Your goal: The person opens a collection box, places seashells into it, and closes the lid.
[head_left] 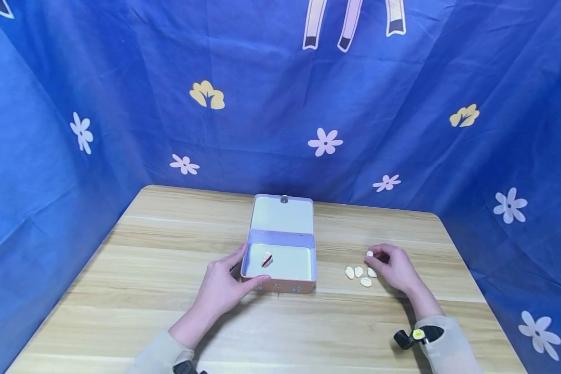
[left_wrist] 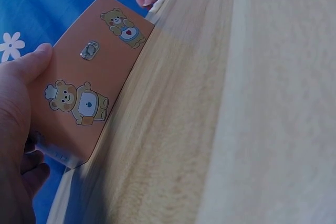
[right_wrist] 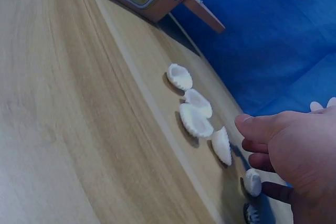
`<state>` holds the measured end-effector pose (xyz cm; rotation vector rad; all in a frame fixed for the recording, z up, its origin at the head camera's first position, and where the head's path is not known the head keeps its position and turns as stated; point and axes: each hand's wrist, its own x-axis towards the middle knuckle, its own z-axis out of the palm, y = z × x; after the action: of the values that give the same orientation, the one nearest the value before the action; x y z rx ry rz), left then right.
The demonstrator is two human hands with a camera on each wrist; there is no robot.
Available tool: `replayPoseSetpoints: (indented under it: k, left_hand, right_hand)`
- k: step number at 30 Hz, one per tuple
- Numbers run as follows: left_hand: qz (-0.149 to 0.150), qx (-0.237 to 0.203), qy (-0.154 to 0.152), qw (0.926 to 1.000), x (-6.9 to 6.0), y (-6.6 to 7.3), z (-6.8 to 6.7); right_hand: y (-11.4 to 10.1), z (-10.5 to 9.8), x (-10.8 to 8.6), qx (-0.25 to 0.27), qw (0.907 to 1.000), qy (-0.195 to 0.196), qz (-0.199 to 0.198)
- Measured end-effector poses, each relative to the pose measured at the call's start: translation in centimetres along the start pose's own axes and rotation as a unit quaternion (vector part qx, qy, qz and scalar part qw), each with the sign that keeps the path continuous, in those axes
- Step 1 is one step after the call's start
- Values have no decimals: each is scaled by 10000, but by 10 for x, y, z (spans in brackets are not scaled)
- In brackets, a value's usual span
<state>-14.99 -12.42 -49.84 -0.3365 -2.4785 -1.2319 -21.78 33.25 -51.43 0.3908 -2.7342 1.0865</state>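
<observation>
An orange tin box [head_left: 280, 285] printed with bears stands on the table, its hinged lid [head_left: 282, 214] raised at the back. My left hand [head_left: 222, 283] grips the box's left front corner, thumb along the front wall and fingers on the left side. Inside lies a small pale pink and dark red piece [head_left: 267, 259] whose kind I cannot tell. To the right, my right hand [head_left: 395, 265] pinches a white seashell [head_left: 370, 254] between thumb and fingertips; the thumb hides it in the right wrist view. Several ridged white seashells [right_wrist: 196, 120] lie close by, one beside a lower finger.
The wooden table [head_left: 145, 265] runs out on both sides and in front of the box. A blue curtain [head_left: 262, 119] with flowers hangs behind its back edge and along the sides. One darker shell [right_wrist: 251, 213] lies under my right hand.
</observation>
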Motion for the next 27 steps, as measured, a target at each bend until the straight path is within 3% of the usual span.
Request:
replayPoseSetpoints:
  k: [16,27]
  left_hand:
    - [-11,33,2,10000,0,0,-1]
    - [-79,28,-44,10000,0,-2,0]
  right_hand:
    - [-32,-6,2,424,9986,-288,132]
    - [-57,-5,6,361,9984,-400,-176]
